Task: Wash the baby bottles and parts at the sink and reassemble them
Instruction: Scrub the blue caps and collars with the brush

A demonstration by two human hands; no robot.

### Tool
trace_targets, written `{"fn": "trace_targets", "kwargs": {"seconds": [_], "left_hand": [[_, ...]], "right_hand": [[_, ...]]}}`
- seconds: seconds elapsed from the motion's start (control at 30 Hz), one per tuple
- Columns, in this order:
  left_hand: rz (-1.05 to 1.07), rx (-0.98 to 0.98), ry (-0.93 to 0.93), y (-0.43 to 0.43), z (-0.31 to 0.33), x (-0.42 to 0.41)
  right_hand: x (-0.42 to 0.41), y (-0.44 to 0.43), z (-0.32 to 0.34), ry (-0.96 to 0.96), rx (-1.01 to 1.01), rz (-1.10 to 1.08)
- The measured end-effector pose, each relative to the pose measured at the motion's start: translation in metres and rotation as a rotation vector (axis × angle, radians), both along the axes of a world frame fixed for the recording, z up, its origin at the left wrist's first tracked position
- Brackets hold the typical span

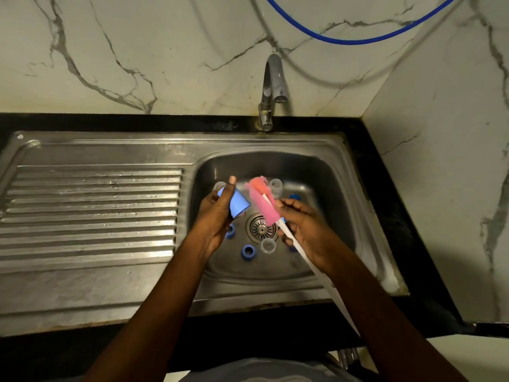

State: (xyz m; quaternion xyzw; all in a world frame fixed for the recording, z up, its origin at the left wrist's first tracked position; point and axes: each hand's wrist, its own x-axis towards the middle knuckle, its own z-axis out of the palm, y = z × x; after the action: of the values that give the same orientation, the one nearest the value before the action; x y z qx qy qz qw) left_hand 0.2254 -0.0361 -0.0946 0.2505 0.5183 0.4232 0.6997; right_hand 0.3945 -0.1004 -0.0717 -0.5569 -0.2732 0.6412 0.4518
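Head view. The left hand (214, 216) is held over the sink (334, 186), fingers curled round a blue cap (237, 203). The cap's open end is turned toward the sponge brush (262, 202), apparently so that the pink foam can go inside.

The right hand (308, 230) is closed round the brush's white handle just below the foam, a short grip likely chosen for control. The foam sits just beside the cap; whether they touch cannot be told (motion blur on both).

Blue rings (248, 252) and clear pieces (268, 245) lie on the basin floor near the drain (261, 228), probably awaiting their turn. No stream shows at the tap (271, 89).

Hidden or unclear: the cap's interior; another blue item behind the right hand's fingers; the handle's lower end, which blurs out along the right forearm. No bottle body can be identified with confidence.
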Motion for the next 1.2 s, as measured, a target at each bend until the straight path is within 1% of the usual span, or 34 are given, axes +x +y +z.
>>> {"fn": "trace_targets", "kwargs": {"seconds": [0.07,0.1,0.13,0.2,0.27,0.33,0.43,0.53,0.57,0.63,0.7,0.77,0.87,0.93,1.03,1.07,1.17,1.2], "left_hand": [[-0.004,-0.016,-0.016,-0.005,0.001,0.004],[-0.004,-0.014,-0.014,-0.006,0.0,0.005],[-0.017,-0.01,-0.008,-0.006,-0.002,0.007],[-0.032,-0.016,-0.011,-0.007,-0.002,0.013],[-0.037,-0.029,0.004,-0.009,-0.002,0.02],[-0.035,-0.032,0.008,-0.013,0.0,0.028],[-0.01,0.025,0.066,-0.02,0.004,0.038],[0.006,0.119,0.19,-0.023,0.0,0.045],[0.016,0.136,0.2,-0.024,-0.001,0.046],[0.037,0.13,0.165,-0.022,-0.001,0.043],[0.056,0.108,0.125,-0.021,-0.001,0.039],[0.053,0.088,0.131,-0.022,-0.004,0.041],[0.059,0.019,0.094,-0.025,-0.002,0.051],[0.083,-0.014,0.061,-0.022,-0.003,0.052],[0.088,-0.012,0.1,-0.019,-0.007,0.05],[0.087,-0.003,0.114,-0.018,-0.009,0.051],[0.066,-0.018,0.127,-0.018,-0.008,0.056],[0.062,-0.02,0.122,-0.016,-0.011,0.055]], "right_hand": [[-0.004,0.003,0.003,0.037,0.004,0.024],[-0.006,0.004,0.002,0.019,0.0,0.033],[-0.009,0.006,0.0,-0.052,-0.005,0.033],[-0.018,0.009,-0.003,-0.309,0.026,0.025],[-0.026,0.01,-0.007,-0.553,0.138,0.008],[-0.032,0.012,-0.008,-0.678,0.234,0.015],[-0.04,0.019,-0.009,-0.74,0.285,0.045],[-0.042,0.032,-0.014,-0.777,0.319,-0.085],[-0.042,0.032,-0.016,-0.81,0.316,-0.101],[-0.043,0.025,-0.016,-0.903,0.342,-0.088],[-0.043,0.015,-0.014,-0.971,0.436,-0.039],[-0.04,0.015,-0.014,-1.016,0.492,-0.007],[-0.036,0.029,-0.012,-1.02,0.476,-0.045],[-0.038,0.026,-0.012,-1.011,0.487,-0.024],[-0.032,0.018,-0.014,-1.079,0.52,0.122],[-0.029,0.022,-0.015,-1.085,0.511,0.14],[-0.028,0.025,-0.011,-1.029,0.454,0.097],[-0.032,0.022,-0.009,-1.035,0.464,0.128]]}}
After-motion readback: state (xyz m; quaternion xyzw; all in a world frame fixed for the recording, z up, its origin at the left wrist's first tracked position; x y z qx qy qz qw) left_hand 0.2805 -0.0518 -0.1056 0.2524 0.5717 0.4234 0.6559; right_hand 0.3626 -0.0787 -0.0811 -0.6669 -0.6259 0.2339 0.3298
